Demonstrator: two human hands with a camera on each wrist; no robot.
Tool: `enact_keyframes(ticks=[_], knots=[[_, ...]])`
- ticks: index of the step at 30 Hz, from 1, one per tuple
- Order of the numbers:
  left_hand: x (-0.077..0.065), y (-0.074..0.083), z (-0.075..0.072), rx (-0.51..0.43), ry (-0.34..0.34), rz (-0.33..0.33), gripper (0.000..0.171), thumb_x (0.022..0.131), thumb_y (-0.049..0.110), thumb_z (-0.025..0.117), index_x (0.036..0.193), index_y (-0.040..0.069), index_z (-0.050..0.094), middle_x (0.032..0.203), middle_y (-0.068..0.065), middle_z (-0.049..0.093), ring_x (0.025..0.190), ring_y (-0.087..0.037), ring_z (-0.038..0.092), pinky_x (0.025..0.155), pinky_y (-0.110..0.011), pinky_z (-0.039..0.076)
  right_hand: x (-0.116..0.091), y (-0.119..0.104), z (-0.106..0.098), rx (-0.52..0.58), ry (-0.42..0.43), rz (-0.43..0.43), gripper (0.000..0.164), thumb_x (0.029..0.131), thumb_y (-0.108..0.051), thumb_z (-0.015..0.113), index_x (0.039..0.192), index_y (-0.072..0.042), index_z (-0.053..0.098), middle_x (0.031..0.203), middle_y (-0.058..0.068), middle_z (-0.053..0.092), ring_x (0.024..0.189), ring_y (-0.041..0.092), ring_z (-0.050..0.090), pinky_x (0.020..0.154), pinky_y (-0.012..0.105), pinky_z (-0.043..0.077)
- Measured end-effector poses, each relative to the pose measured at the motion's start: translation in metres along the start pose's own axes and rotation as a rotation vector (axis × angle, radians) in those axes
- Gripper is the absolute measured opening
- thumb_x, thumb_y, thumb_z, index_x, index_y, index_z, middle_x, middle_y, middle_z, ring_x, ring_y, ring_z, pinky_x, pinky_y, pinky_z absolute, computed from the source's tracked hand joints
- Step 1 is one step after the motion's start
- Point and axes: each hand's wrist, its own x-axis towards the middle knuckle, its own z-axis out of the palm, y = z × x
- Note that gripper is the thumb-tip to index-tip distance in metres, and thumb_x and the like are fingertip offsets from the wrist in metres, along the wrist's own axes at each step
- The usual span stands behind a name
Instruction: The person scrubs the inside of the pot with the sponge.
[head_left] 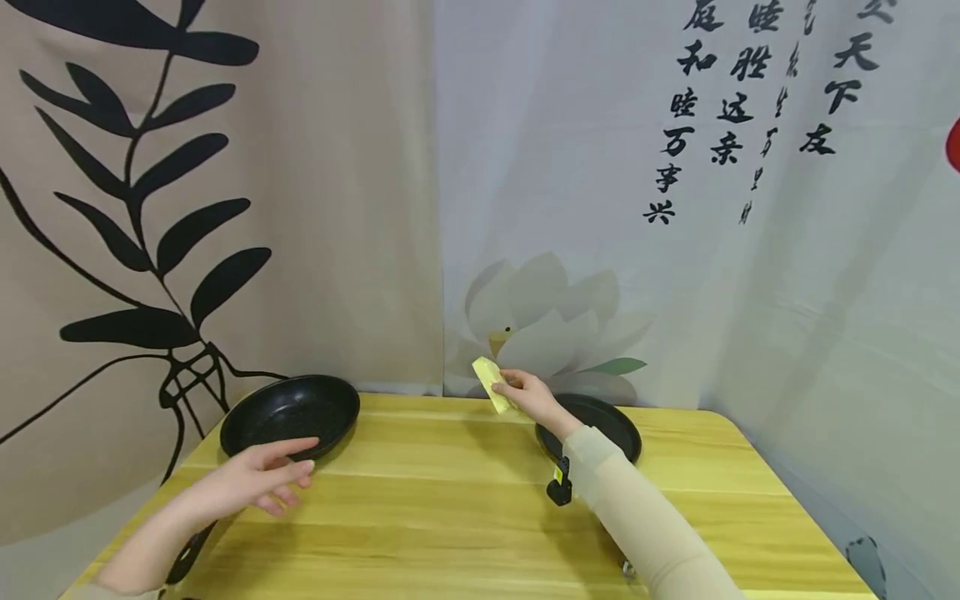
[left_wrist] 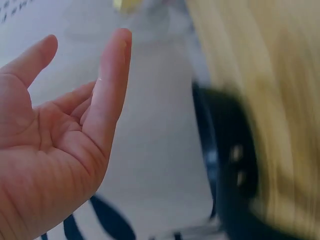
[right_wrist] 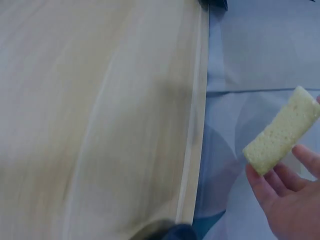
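Raised above the far side of the table, my right hand [head_left: 528,396] pinches a pale yellow sponge [head_left: 491,385] between thumb and fingers. In the right wrist view the sponge [right_wrist: 282,132] shows as a porous rectangular block, tilted. Below the right forearm sits a small black flat pan [head_left: 600,425], partly hidden by the sleeve. My left hand [head_left: 258,479] holds nothing; its fingers are relaxed and spread, as the left wrist view also shows. It overlaps the near rim of a larger black frying pan [head_left: 292,412] at the back left, whose handle [head_left: 193,554] points toward me.
The light wooden table [head_left: 420,517] reaches back to a hanging curtain [head_left: 360,208] printed with leaves, a lotus and dark characters. A small metal piece [head_left: 628,570] shows beside the right sleeve near the front.
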Motion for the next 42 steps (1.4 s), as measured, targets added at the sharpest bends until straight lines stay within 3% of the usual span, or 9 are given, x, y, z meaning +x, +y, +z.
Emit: enact_keyframes(ticks=[7,13,16,20,23,26,33,37,42], knots=[[-0.024,-0.014,-0.039,0.079,0.139,-0.118,0.071,0.103,0.027,0.05,0.148,-0.015,0.014,0.107,-0.018,0.062,0.088,-0.027,0.066,0.072,-0.038,0.058,0.008,-0.011,0.008,0.017,0.008,-0.028,0.06,0.096,-0.044,0.058,0.144,-0.011,0.047,0.129,0.016,0.058,0.115,0.03,0.056,0.091,0.047,0.049],[-0.041,-0.031,-0.057,0.136,0.239,-0.176,0.071,0.103,0.028,0.05,0.144,-0.02,0.018,0.113,-0.027,0.062,0.09,-0.03,0.067,0.074,-0.039,0.058,0.01,-0.019,0.022,0.056,-0.039,-0.05,0.06,0.097,-0.043,0.057,0.145,-0.009,0.045,0.13,0.018,0.056,0.116,0.031,0.056,0.091,0.046,0.05],[-0.044,-0.04,-0.062,0.18,0.259,-0.213,0.072,0.102,0.029,0.051,0.141,-0.024,0.021,0.105,-0.021,0.065,0.085,-0.025,0.066,0.073,-0.036,0.058,0.012,-0.02,0.029,0.093,-0.039,-0.049,0.06,0.097,-0.042,0.057,0.145,-0.008,0.045,0.129,0.017,0.057,0.114,0.03,0.056,0.089,0.045,0.051],[-0.046,-0.055,-0.061,0.203,0.22,-0.268,0.075,0.101,0.031,0.053,0.138,-0.026,0.022,0.081,-0.006,0.058,0.067,-0.013,0.055,0.059,-0.026,0.051,0.014,-0.021,0.038,0.146,-0.043,-0.038,0.06,0.097,-0.042,0.058,0.145,-0.009,0.045,0.127,0.016,0.057,0.11,0.027,0.058,0.088,0.044,0.051],[-0.046,-0.064,-0.055,0.179,0.195,-0.305,0.078,0.099,0.031,0.058,0.139,-0.025,0.021,0.076,-0.003,0.049,0.059,-0.01,0.044,0.052,-0.023,0.043,0.015,-0.024,0.045,0.176,-0.063,-0.036,0.06,0.097,-0.042,0.057,0.145,-0.008,0.044,0.127,0.017,0.057,0.108,0.026,0.058,0.088,0.043,0.051],[-0.044,-0.068,-0.051,0.154,0.173,-0.317,0.079,0.097,0.029,0.06,0.141,-0.023,0.019,0.079,-0.004,0.05,0.054,-0.009,0.037,0.049,-0.023,0.04,0.015,-0.028,0.052,0.198,-0.074,-0.041,0.059,0.098,-0.041,0.056,0.145,-0.008,0.044,0.128,0.018,0.057,0.108,0.026,0.059,0.087,0.042,0.051],[-0.045,-0.071,-0.047,0.056,0.105,-0.253,0.071,0.099,0.018,0.057,0.139,-0.026,0.016,0.085,-0.009,0.066,0.072,-0.022,0.064,0.059,-0.034,0.055,0.019,-0.039,0.068,0.251,-0.097,-0.055,0.059,0.099,-0.039,0.055,0.146,-0.005,0.042,0.135,0.022,0.052,0.116,0.032,0.055,0.092,0.047,0.049],[-0.047,-0.072,-0.044,0.037,0.11,-0.228,0.071,0.1,0.017,0.056,0.139,-0.025,0.015,0.085,-0.009,0.066,0.071,-0.024,0.065,0.057,-0.035,0.055,0.021,-0.042,0.076,0.286,-0.113,-0.048,0.058,0.1,-0.036,0.054,0.146,-0.003,0.041,0.137,0.021,0.05,0.116,0.032,0.055,0.093,0.048,0.048],[-0.047,-0.068,-0.036,0.061,0.123,-0.213,0.072,0.1,0.019,0.057,0.139,-0.025,0.016,0.084,-0.009,0.067,0.069,-0.022,0.064,0.053,-0.031,0.052,0.023,-0.047,0.084,0.339,-0.122,-0.015,0.058,0.099,-0.038,0.054,0.145,-0.005,0.043,0.132,0.017,0.053,0.102,0.023,0.059,0.09,0.048,0.049]])
